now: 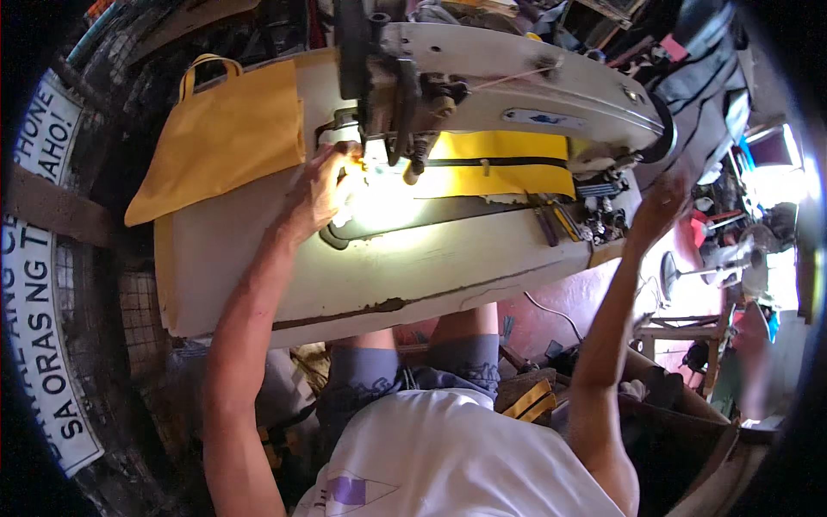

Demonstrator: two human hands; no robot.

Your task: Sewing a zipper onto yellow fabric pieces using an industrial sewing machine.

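A yellow fabric piece with a dark zipper [517, 164] lies flat under the arm of a pale sewing machine [482, 77], its left end lost in the glare of the lamp. My left hand [332, 185] is beside the needle area at that end, fingers bent and closed together. Glare washes out the fingertips and whatever they grip. Out to the right, my right hand [663, 202] is raised just below the machine's dark handwheel [664, 129]. Its fingers are dim and blurred, and whether they touch the wheel cannot be made out.
A yellow bag with a handle [228, 133] lies on the table's [413, 276] left end. Small hand tools [551, 217] rest near the right end. Another yellow piece with a dark stripe [530, 401] is below, beside my leg. A fan [680, 271] stands at right.
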